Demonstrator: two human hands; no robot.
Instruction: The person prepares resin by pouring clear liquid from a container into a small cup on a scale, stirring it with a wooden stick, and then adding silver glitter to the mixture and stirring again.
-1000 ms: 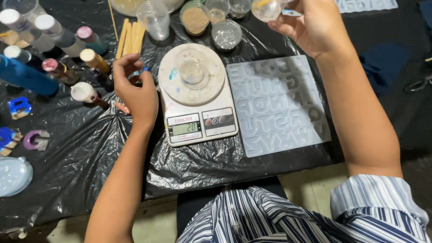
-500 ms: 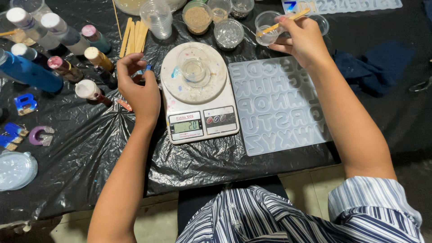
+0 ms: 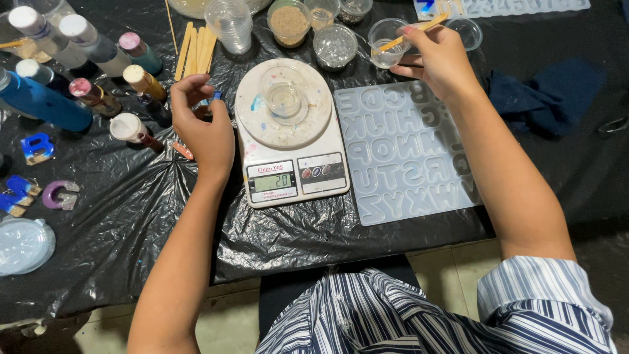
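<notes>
**Stirring stick held over a small cup**

Pinching a wooden stick (image 3: pixel 414 33), the right hand (image 3: pixel 440 60) has its tip in a clear cup (image 3: pixel 386 42). Left hand (image 3: pixel 204 124) fingers curl on a small blue item (image 3: pixel 216 96), beside the white scale (image 3: pixel 288 134) and letter mould (image 3: pixel 406 154).

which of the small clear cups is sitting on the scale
The small clear cup in the middle of the white scale's round platform. The other cups stand on the black plastic sheet beyond it.
</notes>
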